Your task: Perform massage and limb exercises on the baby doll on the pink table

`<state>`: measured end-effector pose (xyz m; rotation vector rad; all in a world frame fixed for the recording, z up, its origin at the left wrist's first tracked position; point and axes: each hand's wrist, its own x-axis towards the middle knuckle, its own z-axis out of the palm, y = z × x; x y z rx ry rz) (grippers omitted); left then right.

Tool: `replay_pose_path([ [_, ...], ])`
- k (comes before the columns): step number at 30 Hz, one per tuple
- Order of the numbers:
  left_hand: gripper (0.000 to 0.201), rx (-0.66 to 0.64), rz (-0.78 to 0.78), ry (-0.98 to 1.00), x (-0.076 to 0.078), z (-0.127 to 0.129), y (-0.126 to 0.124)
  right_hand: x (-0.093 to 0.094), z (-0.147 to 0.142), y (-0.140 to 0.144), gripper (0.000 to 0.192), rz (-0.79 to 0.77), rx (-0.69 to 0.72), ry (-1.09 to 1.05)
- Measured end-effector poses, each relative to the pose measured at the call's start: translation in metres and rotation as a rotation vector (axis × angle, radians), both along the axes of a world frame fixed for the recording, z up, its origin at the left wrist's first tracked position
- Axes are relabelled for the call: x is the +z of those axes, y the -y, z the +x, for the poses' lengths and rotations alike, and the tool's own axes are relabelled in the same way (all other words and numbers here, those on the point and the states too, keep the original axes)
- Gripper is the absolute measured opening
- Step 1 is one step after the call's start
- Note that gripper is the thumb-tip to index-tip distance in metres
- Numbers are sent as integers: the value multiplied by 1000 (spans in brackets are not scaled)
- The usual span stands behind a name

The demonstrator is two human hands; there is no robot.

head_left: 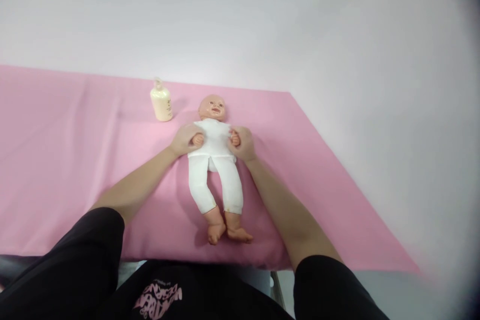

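A baby doll [215,142] in white clothes lies on its back on a pink-covered tabletop [318,200], its head toward the far edge and its feet close to the near edge. It looks light, probably with a soft, bendable body and firm, smooth plastic head, hands and feet; trunk or wrists should give a secure hold. The person's left hand [186,139] and right hand [245,143], one on each side of its torso, have fingers wrapped around the doll's small hands [198,140], which peek out on the inner sides.
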<state>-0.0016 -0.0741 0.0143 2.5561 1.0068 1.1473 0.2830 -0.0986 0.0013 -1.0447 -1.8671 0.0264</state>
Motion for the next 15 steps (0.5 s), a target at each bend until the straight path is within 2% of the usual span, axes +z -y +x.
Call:
replay_pose_path([
  [3, 25, -38, -25, -90, 1, 4, 5, 1, -6, 5, 39, -55, 114, 84],
  [7, 39, 79, -54, 65, 1, 9, 0, 5, -11, -1, 50, -128, 25, -56],
  [10, 53, 228, -115, 275, 8, 14, -22, 15, -15, -23, 62, -167, -92, -219],
  [12, 54, 313, -135, 383, 14, 18, -44, 22, -18, -45, 66, -197, -173, -283],
  [14, 48, 404, -202, 404, 17, 19, -66, 28, -20, -67, 63, -255, -253, -292],
  [15, 43, 470, -271, 348, 18, 19, -76, 30, -21, -77, 56, -297, -293, -270],
])
